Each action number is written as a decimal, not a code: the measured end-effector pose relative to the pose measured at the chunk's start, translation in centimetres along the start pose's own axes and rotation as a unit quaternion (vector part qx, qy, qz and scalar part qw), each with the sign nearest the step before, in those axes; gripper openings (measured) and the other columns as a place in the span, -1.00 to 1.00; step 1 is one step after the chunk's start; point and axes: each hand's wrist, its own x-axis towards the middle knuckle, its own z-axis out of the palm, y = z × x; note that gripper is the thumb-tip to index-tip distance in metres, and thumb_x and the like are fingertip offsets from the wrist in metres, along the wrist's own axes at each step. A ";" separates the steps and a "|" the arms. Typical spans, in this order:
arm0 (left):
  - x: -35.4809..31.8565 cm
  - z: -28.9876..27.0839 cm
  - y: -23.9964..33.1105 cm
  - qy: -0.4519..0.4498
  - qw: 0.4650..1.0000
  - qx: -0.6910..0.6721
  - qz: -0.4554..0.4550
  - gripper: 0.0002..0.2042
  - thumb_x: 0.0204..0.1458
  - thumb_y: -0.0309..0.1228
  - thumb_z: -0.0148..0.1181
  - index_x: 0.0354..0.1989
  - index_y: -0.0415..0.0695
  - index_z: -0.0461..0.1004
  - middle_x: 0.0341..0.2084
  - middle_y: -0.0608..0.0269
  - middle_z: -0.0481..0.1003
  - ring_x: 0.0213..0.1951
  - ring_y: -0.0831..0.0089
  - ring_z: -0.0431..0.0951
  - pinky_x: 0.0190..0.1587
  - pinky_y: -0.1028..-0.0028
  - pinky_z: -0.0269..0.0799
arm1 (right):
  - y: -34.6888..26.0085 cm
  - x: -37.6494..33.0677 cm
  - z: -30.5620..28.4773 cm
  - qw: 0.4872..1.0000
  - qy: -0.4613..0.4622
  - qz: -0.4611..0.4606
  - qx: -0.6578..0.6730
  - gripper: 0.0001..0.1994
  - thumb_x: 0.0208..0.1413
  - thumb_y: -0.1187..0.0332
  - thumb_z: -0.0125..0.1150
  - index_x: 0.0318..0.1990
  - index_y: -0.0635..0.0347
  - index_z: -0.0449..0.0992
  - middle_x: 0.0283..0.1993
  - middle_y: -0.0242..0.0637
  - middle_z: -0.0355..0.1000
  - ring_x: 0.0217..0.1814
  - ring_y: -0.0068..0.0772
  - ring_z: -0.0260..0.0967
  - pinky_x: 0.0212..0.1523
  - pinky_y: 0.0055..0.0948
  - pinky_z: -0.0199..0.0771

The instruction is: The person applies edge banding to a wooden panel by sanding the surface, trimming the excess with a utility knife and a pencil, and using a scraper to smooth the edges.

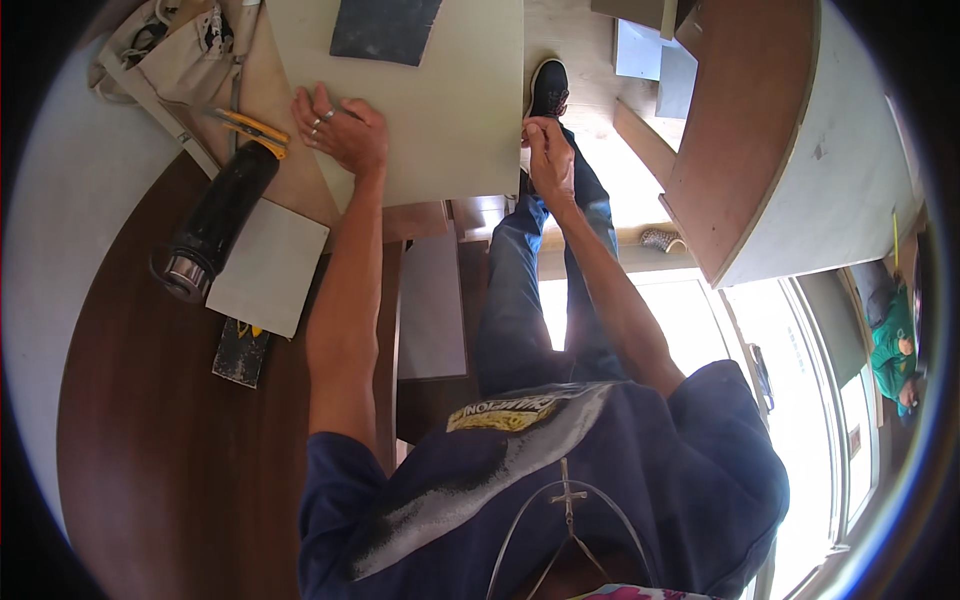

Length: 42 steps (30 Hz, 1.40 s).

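Note:
A pale cream board (450,120) lies in front of me. My left hand (345,130), with rings on its fingers, rests on the board's left part, fingers spread and slightly bent. At the right edge of the board is my right hand (550,160), its thumb and fingers pinched together there. Whatever sits between those fingertips is hidden or too small to name. A dark grey sheet (385,30) lies flat on the board's far part. Left of my left hand is an orange utility knife (250,130), beside the top end of a black bottle (220,220) lying on its side.
A small white panel (268,270) and a dark scuffed piece (240,355) lie on the brown tabletop (180,440). A canvas bag (180,65) is at the far left. A large curved wooden piece (745,140) stands right. Another person in green (890,345) is at the far right.

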 end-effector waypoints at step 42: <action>0.5 -0.3 0.6 0.007 1.000 -0.009 0.024 -0.55 0.09 -0.44 0.02 0.21 -0.19 0.26 0.28 -0.18 0.24 0.39 -0.16 0.15 0.32 -0.12 0.08 | 3.9 -2.6 -0.7 0.987 -0.032 0.075 0.138 -0.83 0.27 0.39 0.27 -0.14 0.33 0.53 -0.28 -0.25 0.60 -0.21 -0.49 0.56 -0.11 -0.49 0.56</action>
